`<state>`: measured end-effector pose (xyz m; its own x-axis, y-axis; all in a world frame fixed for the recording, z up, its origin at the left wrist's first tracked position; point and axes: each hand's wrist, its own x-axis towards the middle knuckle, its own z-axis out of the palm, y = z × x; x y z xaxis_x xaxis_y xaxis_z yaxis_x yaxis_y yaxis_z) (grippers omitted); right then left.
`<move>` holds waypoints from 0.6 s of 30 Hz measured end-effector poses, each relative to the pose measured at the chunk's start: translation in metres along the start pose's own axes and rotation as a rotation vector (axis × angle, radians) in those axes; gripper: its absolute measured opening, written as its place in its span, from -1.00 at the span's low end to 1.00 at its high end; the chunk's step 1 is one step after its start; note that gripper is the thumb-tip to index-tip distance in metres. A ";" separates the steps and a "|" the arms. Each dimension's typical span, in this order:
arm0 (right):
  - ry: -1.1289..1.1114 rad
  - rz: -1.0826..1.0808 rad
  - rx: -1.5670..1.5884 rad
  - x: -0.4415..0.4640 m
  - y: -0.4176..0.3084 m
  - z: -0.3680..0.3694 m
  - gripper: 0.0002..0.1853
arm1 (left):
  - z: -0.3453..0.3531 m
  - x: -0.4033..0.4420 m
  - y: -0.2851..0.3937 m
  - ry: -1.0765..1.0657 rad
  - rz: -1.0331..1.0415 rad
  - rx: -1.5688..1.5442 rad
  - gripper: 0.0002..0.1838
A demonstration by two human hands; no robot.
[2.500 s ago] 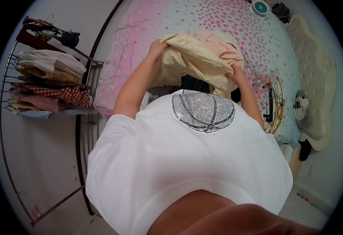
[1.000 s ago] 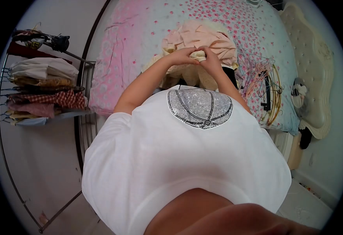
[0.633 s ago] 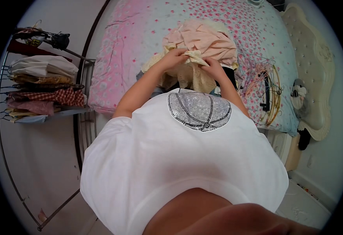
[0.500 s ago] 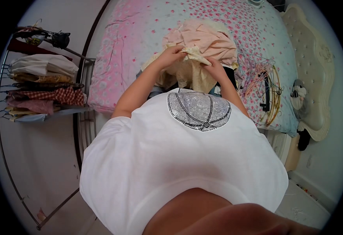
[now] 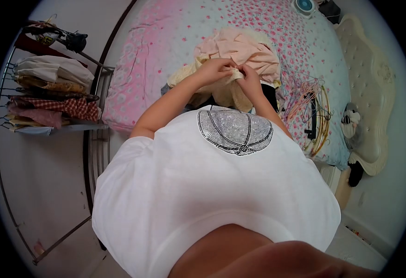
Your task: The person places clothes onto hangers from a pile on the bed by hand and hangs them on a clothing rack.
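A pale yellow patterned garment (image 5: pixel 228 95) hangs from my two hands at the near side of the bed. My left hand (image 5: pixel 216 72) is closed on its upper edge. Close beside it, my right hand (image 5: pixel 249 81) pinches the same edge, with the fingertips of both hands nearly meeting. Just beyond my hands lies a crumpled pink cloth (image 5: pixel 244 51) on the bed. Dark clothing (image 5: pixel 269 95) shows under the pile near my right wrist. The exact part of the garment between my fingers is too small to make out.
The bed (image 5: pixel 142 65) has a pink and pale blue floral cover. A tangle of hangers (image 5: pixel 316 111) lies to the right, near the tufted headboard (image 5: pixel 367 78). On the left stands a metal rack with hanging clothes (image 5: pixel 57 90). A small round fan (image 5: pixel 304 6) sits at the far edge.
My hands have come together along the garment's edge, which was stretched between them before. The view has shifted slightly, bringing more of the round fan into sight.
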<state>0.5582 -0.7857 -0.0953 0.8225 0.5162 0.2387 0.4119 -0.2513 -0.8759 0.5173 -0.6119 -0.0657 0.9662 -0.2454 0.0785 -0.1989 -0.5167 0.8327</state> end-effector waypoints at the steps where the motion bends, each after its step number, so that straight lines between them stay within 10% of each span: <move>1: -0.036 0.017 -0.018 -0.001 -0.004 -0.004 -0.77 | -0.004 -0.003 0.006 -0.005 -0.075 0.002 -0.65; 8: -0.182 0.031 0.108 -0.009 -0.006 -0.007 -0.78 | 0.000 -0.009 0.003 0.004 0.258 0.324 -0.80; 18: -0.518 0.077 -0.208 -0.026 0.038 -0.019 -0.47 | -0.047 -0.012 0.010 0.062 0.005 -0.508 -0.87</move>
<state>0.5602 -0.8239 -0.1268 0.5747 0.8115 -0.1059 0.4702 -0.4332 -0.7689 0.5114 -0.5758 -0.0329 0.9764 -0.1901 0.1023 -0.1133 -0.0481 0.9924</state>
